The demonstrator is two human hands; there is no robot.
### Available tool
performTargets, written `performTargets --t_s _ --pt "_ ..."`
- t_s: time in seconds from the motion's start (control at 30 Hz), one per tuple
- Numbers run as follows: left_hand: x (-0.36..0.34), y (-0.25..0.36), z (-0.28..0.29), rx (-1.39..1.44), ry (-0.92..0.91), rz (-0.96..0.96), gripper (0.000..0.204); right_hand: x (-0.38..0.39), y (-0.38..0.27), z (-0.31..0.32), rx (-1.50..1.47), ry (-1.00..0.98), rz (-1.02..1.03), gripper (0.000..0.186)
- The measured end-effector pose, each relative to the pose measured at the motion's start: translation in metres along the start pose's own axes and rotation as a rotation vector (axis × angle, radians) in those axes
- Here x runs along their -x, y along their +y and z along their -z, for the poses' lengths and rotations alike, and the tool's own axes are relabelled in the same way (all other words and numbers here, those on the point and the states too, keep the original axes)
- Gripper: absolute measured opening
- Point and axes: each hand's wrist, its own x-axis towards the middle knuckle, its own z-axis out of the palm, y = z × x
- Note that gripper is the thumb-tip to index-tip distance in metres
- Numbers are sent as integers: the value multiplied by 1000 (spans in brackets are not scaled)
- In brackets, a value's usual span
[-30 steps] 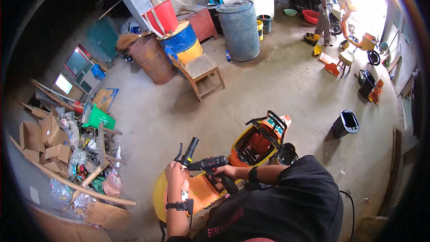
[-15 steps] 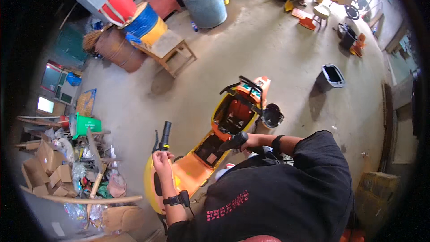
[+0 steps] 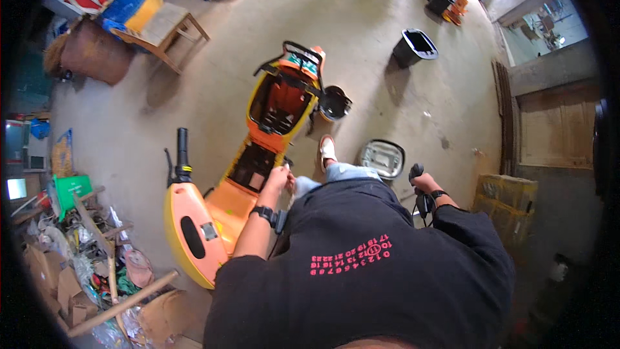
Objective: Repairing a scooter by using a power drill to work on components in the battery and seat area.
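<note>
A yellow and orange scooter (image 3: pixel 219 220) stands to my left, its storage well (image 3: pixel 281 99) uncovered and its footboard opening (image 3: pixel 254 163) exposed. Beside that opening is my left hand (image 3: pixel 281 179), its fingers drawn together; whatever is in them is too small to make out. Out to my right, my right hand (image 3: pixel 425 183) is wrapped round the grip of a black power tool (image 3: pixel 416 170), held away from the scooter. The tool's lower part is partly hidden by my hand. A black handlebar grip (image 3: pixel 183 145) sticks up from the scooter's front.
On the floor lie a pale tray-like part (image 3: pixel 383 158) by my shoe (image 3: pixel 327 148), a round black container (image 3: pixel 334 103) and a black bin (image 3: pixel 414 48). A taped carton (image 3: pixel 507 203) sits right; a wooden stool (image 3: pixel 165 29) and scrap behind a pole (image 3: pixel 123 304) are left.
My right hand has swung the power tool from over the scooter out to my right. My left hand has moved from near the handlebar to the footboard opening. The view has turned right.
</note>
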Motion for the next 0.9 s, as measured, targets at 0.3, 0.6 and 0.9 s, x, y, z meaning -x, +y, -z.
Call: performTargets --t_s 0.3,0.6,0.9 --pt "-123 20 -93 536 -115 50 22 79 117 15 -72 -203 -205 30" --pt "-214 82 -210 862 21 178 49 -39 186 35 -250 -144 -5 44" --pt "-197 139 -216 658 -7 70 51 -79 39 170 -255 -145 -207 18"
